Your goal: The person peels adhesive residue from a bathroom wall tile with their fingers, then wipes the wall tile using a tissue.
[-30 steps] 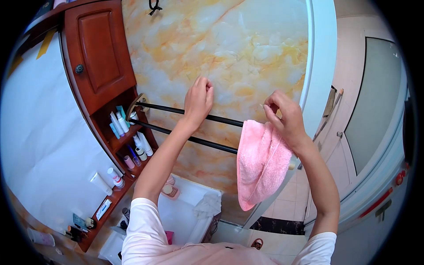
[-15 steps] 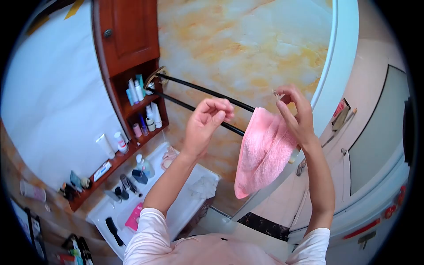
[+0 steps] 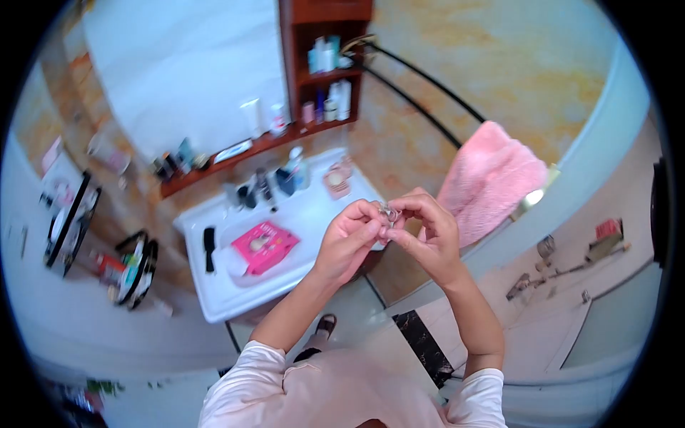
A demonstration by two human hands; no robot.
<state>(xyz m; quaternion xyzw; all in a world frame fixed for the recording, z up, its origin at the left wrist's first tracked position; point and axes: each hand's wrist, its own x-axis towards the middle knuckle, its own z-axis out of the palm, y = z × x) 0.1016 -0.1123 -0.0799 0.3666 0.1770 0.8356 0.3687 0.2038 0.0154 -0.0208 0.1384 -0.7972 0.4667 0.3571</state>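
In front of my chest, my left hand (image 3: 348, 242) and my right hand (image 3: 432, 237) meet at the fingertips. Between them is a small shiny metal clip (image 3: 387, 214), partly hidden by the fingers. My right thumb and fingers pinch it from one side. The curled fingers and thumb of my left hand close on it from the other. Behind and to the right of my right hand, a pink towel (image 3: 492, 178) hangs over a black double towel rail (image 3: 432, 89). Neither hand grips the towel.
A white sink (image 3: 207, 299) lies to the left, holding a pink packet (image 3: 264, 246) and a black comb (image 3: 209, 250). Bottles and tubes line the wooden shelf (image 3: 260, 146). On the right stands a door frame (image 3: 606, 128). A caddy (image 3: 135, 271) hangs at far left.
My hands have come down from the rail and together, the right bringing the small clip from beside the towel. The view has turned left and downward, showing more of the sink. The towel still hangs.
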